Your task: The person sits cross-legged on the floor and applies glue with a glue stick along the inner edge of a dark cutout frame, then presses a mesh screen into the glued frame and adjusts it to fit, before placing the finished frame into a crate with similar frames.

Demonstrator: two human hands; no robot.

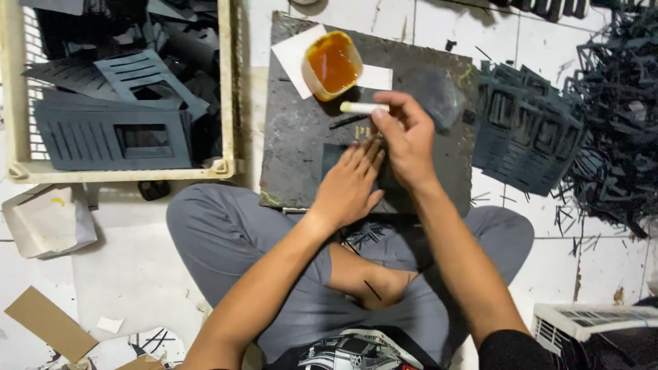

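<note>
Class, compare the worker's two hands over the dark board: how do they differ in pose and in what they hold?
The left hand lies flat, fingers stretched, pressing a dark piece onto the dark board; the right hand is raised and curled. The left hand grips nothing; the right hand pinches a pale stick. Both are bare and work close together.

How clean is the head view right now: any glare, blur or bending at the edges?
Head view: even overhead light, soft shadows; slight glare on the amber glue in the cup; right hand with the pale stick and left hand on the dark piece are slightly soft; wide-angle bending shows along the crate rim.
</note>
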